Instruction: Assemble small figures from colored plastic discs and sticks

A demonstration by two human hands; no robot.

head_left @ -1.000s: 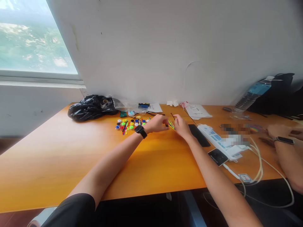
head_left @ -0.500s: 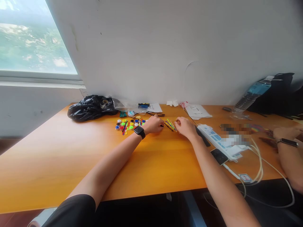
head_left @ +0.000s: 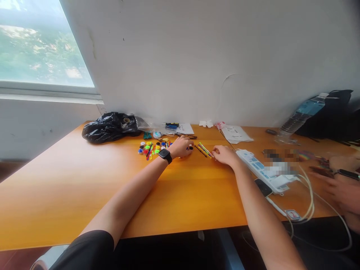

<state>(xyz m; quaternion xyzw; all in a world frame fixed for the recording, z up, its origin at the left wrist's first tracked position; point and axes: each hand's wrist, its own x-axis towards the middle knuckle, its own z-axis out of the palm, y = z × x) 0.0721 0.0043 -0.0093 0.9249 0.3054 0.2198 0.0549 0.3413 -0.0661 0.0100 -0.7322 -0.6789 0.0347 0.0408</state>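
Observation:
My left hand (head_left: 182,146), with a black watch on its wrist, is curled low over the table, and a small black piece shows at its fingertips; what the fingers hold is partly hidden. Beside it on the left is a group of small round pieces (head_left: 147,147) in several colours, with thin coloured strips (head_left: 152,149) lying among them. Between my hands lies a bundle of thin yellow, green, white and dark strips (head_left: 204,149). My right hand (head_left: 224,154) is closed, its fingertips at the near right end of this bundle.
A black plastic bag (head_left: 108,127) lies back left, near papers (head_left: 184,129) and eyeglasses (head_left: 188,135). On the right are a white power strip (head_left: 255,167), cables, a phone (head_left: 263,187) and a tilted water bottle (head_left: 302,116). Another person's hands (head_left: 344,180) are at the far right.
My right hand has moved right and slightly toward me. My left hand stays nearly in place, over the same spot. The other person's hands have shifted at the far right.

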